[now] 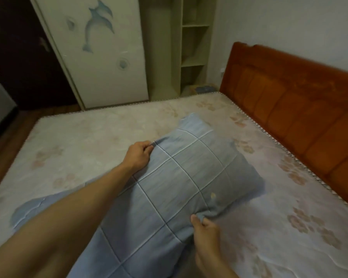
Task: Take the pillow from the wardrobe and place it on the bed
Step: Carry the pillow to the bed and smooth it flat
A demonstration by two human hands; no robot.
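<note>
Head view, looking down over the bed. Left hand (139, 154) pinched shut on the pillow's far-left edge, fingers curled into the fabric. Right hand (204, 227) likewise closed on a bunched fold at the pillow's near-right edge. Both grips are on loose cover cloth, not on the stuffing, as far as I can judge.

Pillow (189, 173): blue, checked, between the two hands, its far corner pointing toward the headboard (297, 109). It seems to lie low over the mattress (88, 135); whether its full weight is down I cannot tell. A second patch of blue cloth shows on the mattress below the left forearm, on the side away from the headboard.

Wardrobe (100, 57) stands beyond the foot-side edge of the mattress, left of the headboard, sliding door with a dolphin picture, open shelves beside it.

Risks, as I read them:
- Cover slips over the filling if pulled by the pinches alone; pillow ends up lumpy or twisted.
- Released askew, it sits diagonal to the headboard rather than square.
- One hand letting go first would swing the pillow toward the other.
</note>
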